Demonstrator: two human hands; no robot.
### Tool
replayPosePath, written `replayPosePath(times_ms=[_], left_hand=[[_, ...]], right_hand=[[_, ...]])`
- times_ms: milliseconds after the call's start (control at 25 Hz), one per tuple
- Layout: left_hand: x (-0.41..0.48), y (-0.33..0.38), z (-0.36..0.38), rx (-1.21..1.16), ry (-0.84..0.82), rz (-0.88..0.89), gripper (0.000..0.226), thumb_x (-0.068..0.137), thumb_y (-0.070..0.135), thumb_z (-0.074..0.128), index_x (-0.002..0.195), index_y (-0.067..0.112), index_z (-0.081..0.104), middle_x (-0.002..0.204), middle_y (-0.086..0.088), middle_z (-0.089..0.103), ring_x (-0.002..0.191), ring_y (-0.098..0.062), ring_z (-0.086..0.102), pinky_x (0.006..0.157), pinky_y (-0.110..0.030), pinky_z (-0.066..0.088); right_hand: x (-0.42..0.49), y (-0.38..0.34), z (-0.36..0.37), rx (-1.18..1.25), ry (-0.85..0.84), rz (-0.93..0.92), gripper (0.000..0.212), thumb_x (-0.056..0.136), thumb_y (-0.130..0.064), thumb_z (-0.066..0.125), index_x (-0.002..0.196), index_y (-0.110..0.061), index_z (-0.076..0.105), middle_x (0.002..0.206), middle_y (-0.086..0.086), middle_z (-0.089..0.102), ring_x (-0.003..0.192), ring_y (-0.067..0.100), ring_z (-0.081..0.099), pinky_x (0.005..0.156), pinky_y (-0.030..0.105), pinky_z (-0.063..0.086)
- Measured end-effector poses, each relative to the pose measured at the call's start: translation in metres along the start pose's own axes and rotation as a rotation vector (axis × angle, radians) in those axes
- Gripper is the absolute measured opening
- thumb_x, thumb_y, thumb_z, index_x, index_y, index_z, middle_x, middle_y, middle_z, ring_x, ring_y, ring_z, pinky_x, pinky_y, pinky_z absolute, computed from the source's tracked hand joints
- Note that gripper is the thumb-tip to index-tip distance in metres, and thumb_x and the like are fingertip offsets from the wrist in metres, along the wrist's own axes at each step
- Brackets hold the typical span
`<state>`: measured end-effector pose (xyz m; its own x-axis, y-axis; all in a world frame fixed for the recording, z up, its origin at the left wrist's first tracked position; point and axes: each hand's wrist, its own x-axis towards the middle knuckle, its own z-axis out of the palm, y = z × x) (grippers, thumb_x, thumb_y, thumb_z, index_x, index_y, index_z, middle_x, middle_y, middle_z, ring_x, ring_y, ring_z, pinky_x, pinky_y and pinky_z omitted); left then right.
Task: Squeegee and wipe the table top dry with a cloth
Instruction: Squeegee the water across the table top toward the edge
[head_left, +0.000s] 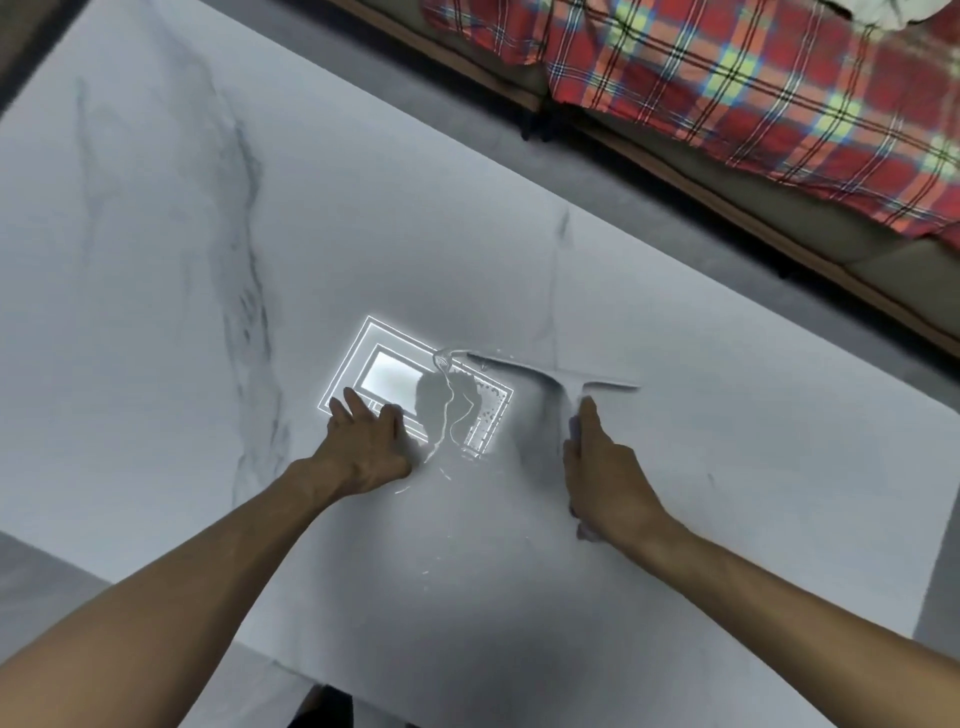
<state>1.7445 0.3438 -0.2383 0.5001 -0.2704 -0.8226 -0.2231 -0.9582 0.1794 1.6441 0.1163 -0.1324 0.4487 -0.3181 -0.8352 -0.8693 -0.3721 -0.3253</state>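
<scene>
Our right hand (602, 467) grips a pale squeegee (550, 376), fingers closed around its handle, blade on the wet marble worktop (208, 260). Our left hand (366, 441) rests flat, fingers spread, beside the puddle (447, 410).

Head view, steeply down, table (156, 218) near

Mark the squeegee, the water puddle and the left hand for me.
squeegee (558, 375): head view, middle of the blade where it meets the handle.
water puddle (441, 400): head view, middle of the pooled water on the table.
left hand (371, 441): head view, back of the hand, flat on the table.
</scene>
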Motion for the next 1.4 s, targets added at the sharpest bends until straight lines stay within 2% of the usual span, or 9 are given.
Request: replayPosePath(times_ms=[120, 280, 400, 480, 640, 760, 920, 1120, 1400], left_hand=[[0.004, -0.006, 0.005, -0.002, 0.010, 0.027, 0.063, 0.083, 0.028, 0.048, 0.140, 0.013, 0.025, 0.150, -0.038, 0.008, 0.137, -0.058, 0.002, 0.113, -0.052, 0.022], [0.010, -0.011, 0.015, 0.006, 0.046, 0.044, 0.059, 0.082, 0.027, 0.045, 0.137, 0.013, 0.028, 0.149, -0.041, 0.007, 0.138, -0.060, -0.001, 0.114, -0.053, 0.019], [0.014, -0.016, 0.021, 0.019, 0.059, 0.061, 0.063, 0.080, 0.024, 0.044, 0.138, 0.011, 0.026, 0.150, -0.040, 0.003, 0.138, -0.061, -0.007, 0.116, -0.054, 0.013], [0.017, -0.019, 0.024, -0.001, 0.067, 0.048, 0.060, 0.080, 0.024, 0.045, 0.136, 0.010, 0.027, 0.149, -0.043, -0.001, 0.138, -0.061, -0.007, 0.116, -0.054, 0.014], [0.019, -0.025, 0.028, -0.062, 0.065, 0.036, 0.050, 0.089, 0.032, 0.039, 0.131, 0.007, 0.030, 0.148, -0.038, 0.013, 0.137, -0.063, -0.003, 0.115, -0.057, 0.014], [0.015, -0.030, 0.024, -0.054, 0.048, 0.052, 0.042, 0.085, 0.035, 0.042, 0.119, 0.010, 0.036, 0.146, -0.035, 0.021, 0.139, -0.059, 0.000, 0.114, -0.054, 0.018], [-0.002, -0.027, 0.014, -0.075, 0.070, 0.063, 0.026, 0.083, 0.031, 0.046, 0.101, 0.017, 0.036, 0.142, -0.031, 0.030, 0.136, -0.051, 0.014, 0.109, -0.048, 0.029], [-0.030, -0.027, 0.019, -0.142, 0.194, 0.080, 0.029, 0.089, 0.017, 0.051, 0.109, -0.003, 0.048, 0.120, -0.023, 0.045, 0.109, -0.036, 0.044, 0.093, -0.047, 0.042], [-0.042, -0.047, 0.042, -0.198, 0.145, -0.057, 0.057, 0.086, 0.015, 0.061, 0.137, 0.001, 0.040, 0.150, -0.026, 0.023, 0.136, -0.045, 0.030, 0.110, -0.052, 0.034]], right_hand=[[0.021, -0.021, -0.019, 0.118, 0.103, -0.023, 0.056, 0.101, -0.024, 0.034, 0.150, -0.038, 0.010, 0.101, 0.003, 0.056, 0.059, 0.029, 0.059, 0.036, 0.025, 0.047], [0.094, -0.086, -0.053, 0.284, 0.313, -0.045, 0.049, 0.102, -0.023, 0.026, 0.151, -0.022, 0.022, 0.110, 0.011, 0.049, 0.073, 0.030, 0.054, 0.051, 0.035, 0.049], [0.107, -0.103, -0.034, 0.088, 0.320, -0.139, 0.054, 0.100, -0.016, 0.030, 0.152, -0.022, 0.015, 0.119, 0.015, 0.052, 0.077, 0.032, 0.056, 0.050, 0.041, 0.051], [0.096, -0.090, -0.004, -0.191, 0.295, -0.284, 0.055, 0.101, -0.020, 0.030, 0.153, -0.023, 0.013, 0.116, 0.025, 0.059, 0.086, 0.040, 0.062, 0.070, 0.052, 0.055], [0.050, -0.028, 0.038, -0.426, 0.188, -0.435, 0.052, 0.103, -0.029, 0.029, 0.153, -0.034, 0.013, 0.094, 0.018, 0.066, 0.085, 0.041, 0.061, 0.075, 0.040, 0.043], [0.021, 0.018, 0.033, -0.538, 0.145, -0.413, 0.056, 0.103, -0.026, 0.029, 0.153, -0.039, 0.008, 0.078, 0.005, 0.060, 0.071, 0.032, 0.058, 0.068, 0.036, 0.044], [-0.016, 0.060, 0.006, -0.604, 0.089, -0.322, 0.053, 0.104, -0.030, 0.028, 0.152, -0.041, 0.009, 0.079, 0.007, 0.064, 0.070, 0.029, 0.060, 0.068, 0.036, 0.050], [0.000, 0.043, -0.039, -0.477, 0.272, -0.290, 0.049, 0.103, -0.042, 0.026, 0.151, -0.035, 0.021, 0.111, 0.022, 0.067, 0.099, 0.044, 0.060, 0.088, 0.044, 0.049], [0.044, 0.008, -0.016, -0.292, 0.353, -0.181, 0.051, 0.103, -0.033, 0.025, 0.153, -0.030, 0.015, 0.115, 0.027, 0.060, 0.096, 0.048, 0.060, 0.085, 0.055, 0.052]])
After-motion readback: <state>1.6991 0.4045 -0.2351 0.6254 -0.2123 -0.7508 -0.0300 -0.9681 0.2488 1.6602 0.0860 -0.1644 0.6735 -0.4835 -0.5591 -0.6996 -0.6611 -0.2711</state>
